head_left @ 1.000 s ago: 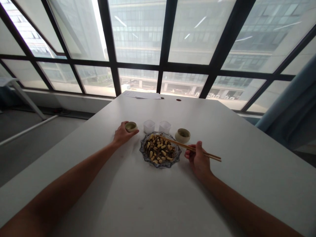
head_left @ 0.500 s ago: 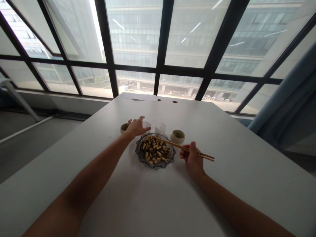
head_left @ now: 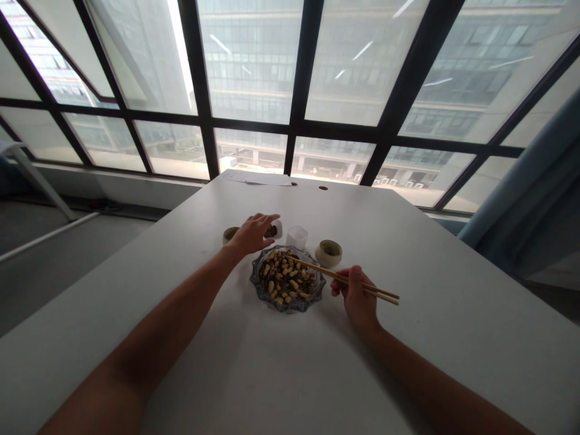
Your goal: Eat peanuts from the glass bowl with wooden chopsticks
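A dark glass plate [head_left: 267, 298] holding peanuts and dark seeds sits mid-table. My right hand [head_left: 357, 299] rests beside its right rim and grips a pair of wooden chopsticks [head_left: 367, 289]; their tips lie over the plate. My left hand [head_left: 251, 232] curls around the left of two small clear plastic cups [head_left: 275, 228], which has something dark inside. The second clear cup [head_left: 296, 236] stands just right of it. One small ceramic cup [head_left: 229, 234] stands left of my left hand, another ceramic cup [head_left: 328, 253] right of the plate.
The white table [head_left: 281, 368] runs to a wall of dark-framed windows. Papers [head_left: 260, 177] lie at its far edge beside a small round hole [head_left: 322, 188]. A blue curtain [head_left: 530, 199] hangs at the right. A white rail [head_left: 40, 238] crosses the floor on the left.
My left hand let go of the left ceramic cup, moved right and closed around the left clear cup. My right hand has stayed beside the plate with the chopsticks.
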### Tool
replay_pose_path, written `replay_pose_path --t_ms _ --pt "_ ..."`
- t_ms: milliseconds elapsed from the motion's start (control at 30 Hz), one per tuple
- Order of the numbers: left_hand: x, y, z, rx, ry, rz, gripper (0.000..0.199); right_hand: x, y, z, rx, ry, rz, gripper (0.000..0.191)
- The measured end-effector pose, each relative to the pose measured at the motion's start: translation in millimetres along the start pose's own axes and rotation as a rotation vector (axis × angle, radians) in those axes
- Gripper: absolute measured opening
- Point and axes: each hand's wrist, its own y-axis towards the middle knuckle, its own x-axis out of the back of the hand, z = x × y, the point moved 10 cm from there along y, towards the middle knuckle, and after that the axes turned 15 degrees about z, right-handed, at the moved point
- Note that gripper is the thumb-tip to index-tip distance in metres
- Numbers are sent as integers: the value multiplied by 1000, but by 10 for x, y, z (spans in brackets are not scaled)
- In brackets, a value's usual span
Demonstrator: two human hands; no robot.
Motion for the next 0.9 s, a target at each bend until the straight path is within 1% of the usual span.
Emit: replay_pose_path --t_ms 133,267,367,433,500,567,633,700,767,833,900 --pt "10 9 -30 -18 -48 -16 69 -14 22 82 47 -33 21 55" --pt "92 3 -126 -55 -67 -33 68 -49 22 374 213 -157 9 48" --pt "146 7 -188 -66 -82 -36 68 -151 47 599 336 -283 37 45" --pt "167 14 -221 -73 -88 -38 68 -236 110 670 376 -349 73 45" --pt "176 21 -245 -84 -84 -42 68 -359 221 656 363 -406 151 42" --pt "176 27 -250 -88 -75 -47 67 -498 349 583 304 -454 252 39" --pt "172 31 -237 -85 -66 -53 67 -583 450 527 234 -475 312 38" --pt "165 33 -208 -73 -68 -58 67 -562 506 565 201 -447 283 42" --pt "146 35 -155 -35 -70 -52 67 -458 511 695 213 -386 195 49" --pt "118 35 -80 33 -62 -41 66 -344 492 827 219 -336 124 57" --pt "84 30 -4 107 -48 -27 65 -300 491 873 168 -343 138 61"
